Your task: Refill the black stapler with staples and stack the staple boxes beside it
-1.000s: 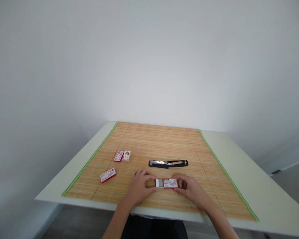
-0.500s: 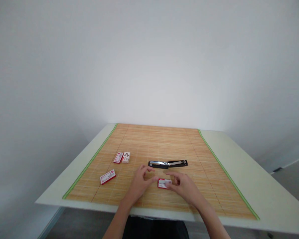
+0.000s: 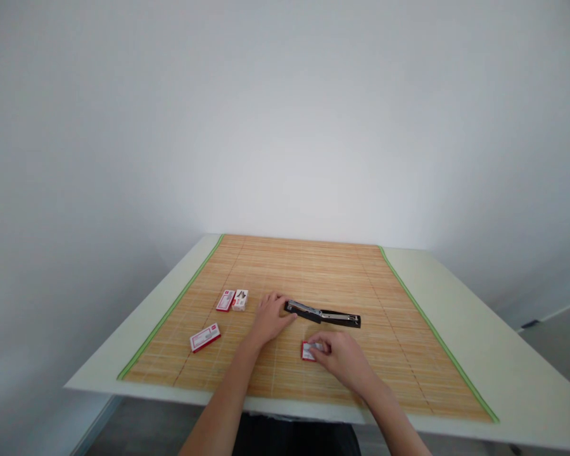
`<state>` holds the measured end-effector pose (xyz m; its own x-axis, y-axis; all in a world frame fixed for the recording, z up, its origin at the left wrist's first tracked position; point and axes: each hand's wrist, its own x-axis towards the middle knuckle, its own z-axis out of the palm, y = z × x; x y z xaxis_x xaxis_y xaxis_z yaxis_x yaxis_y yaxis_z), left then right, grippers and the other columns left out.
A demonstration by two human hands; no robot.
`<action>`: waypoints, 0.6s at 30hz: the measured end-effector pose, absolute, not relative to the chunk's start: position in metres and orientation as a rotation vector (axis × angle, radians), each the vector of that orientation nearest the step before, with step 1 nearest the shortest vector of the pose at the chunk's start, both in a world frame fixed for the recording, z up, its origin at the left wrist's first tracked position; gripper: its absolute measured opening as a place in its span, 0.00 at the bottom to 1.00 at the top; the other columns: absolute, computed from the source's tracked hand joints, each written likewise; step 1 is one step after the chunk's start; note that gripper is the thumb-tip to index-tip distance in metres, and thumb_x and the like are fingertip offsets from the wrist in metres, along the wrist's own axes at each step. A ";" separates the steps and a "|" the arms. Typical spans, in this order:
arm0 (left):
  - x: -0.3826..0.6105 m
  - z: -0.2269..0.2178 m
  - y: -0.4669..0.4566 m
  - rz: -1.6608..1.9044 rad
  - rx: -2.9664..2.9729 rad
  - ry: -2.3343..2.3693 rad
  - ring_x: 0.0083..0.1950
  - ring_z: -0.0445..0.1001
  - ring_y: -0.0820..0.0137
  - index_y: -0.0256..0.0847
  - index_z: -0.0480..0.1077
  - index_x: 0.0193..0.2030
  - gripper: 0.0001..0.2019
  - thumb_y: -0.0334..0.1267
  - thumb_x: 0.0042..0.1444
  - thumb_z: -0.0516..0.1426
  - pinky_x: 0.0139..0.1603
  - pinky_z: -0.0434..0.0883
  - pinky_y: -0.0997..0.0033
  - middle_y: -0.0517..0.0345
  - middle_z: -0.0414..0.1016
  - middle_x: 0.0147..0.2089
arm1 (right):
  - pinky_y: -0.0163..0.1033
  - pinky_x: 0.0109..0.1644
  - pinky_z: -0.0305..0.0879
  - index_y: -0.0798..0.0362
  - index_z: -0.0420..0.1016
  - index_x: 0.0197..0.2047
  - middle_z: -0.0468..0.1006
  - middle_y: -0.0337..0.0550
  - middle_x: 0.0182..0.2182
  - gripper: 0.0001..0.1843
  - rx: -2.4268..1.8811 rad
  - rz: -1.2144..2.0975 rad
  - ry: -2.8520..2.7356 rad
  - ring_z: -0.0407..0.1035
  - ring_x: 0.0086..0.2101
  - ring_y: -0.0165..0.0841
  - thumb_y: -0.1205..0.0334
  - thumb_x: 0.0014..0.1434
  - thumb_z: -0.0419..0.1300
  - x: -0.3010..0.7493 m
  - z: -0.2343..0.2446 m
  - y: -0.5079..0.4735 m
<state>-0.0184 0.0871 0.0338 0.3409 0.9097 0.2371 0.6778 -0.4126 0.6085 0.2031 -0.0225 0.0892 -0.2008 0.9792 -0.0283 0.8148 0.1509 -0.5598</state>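
Observation:
A black stapler (image 3: 322,316) lies opened out on the bamboo mat, its metal magazine and inner parts showing. My left hand (image 3: 270,316) holds its left end between thumb and fingers. Closer to me, a small red-and-white staple box (image 3: 306,351) lies flat on the mat. Over that box's right part, my right hand (image 3: 338,353) is closed in a pinch, its fingertips at the box's top. Whatever is between those fingertips is too small to make out, and the hand covers the box's right side.
On the mat's left lie a red-and-white box (image 3: 225,300), a white box with a stapler picture (image 3: 240,299) beside it, and another red-and-white box (image 3: 205,337) nearer me. The green-edged bamboo mat (image 3: 304,266) covers most of the white table (image 3: 460,316), which stands against a wall.
My left hand has moved forward and taken hold of the stapler's left end; the stapler has turned slightly, its right end nearer me. My right hand's fingers have closed over the small box.

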 end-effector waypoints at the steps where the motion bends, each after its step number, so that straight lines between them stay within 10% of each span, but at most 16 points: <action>1: -0.018 0.035 0.086 0.767 2.213 1.380 0.60 0.66 0.56 0.51 0.75 0.55 0.21 0.51 0.57 0.65 0.62 0.61 0.56 0.55 0.72 0.57 | 0.35 0.34 0.55 0.44 0.84 0.46 0.80 0.37 0.28 0.11 -1.715 0.653 -2.076 0.72 0.30 0.34 0.56 0.63 0.62 0.205 0.088 -0.023; 18: -0.008 0.048 0.020 0.731 2.193 1.287 0.54 0.69 0.57 0.56 0.78 0.50 0.15 0.54 0.59 0.63 0.55 0.62 0.57 0.58 0.77 0.50 | 0.34 0.34 0.56 0.43 0.84 0.46 0.79 0.36 0.25 0.13 -1.667 0.523 -2.194 0.71 0.28 0.33 0.52 0.65 0.60 0.202 0.096 0.002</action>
<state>-0.0076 0.0198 0.0484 0.4120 0.8891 0.1993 0.6262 -0.4352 0.6469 0.2020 0.0017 0.0965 -0.2575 0.9653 0.0431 0.8420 0.2460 -0.4802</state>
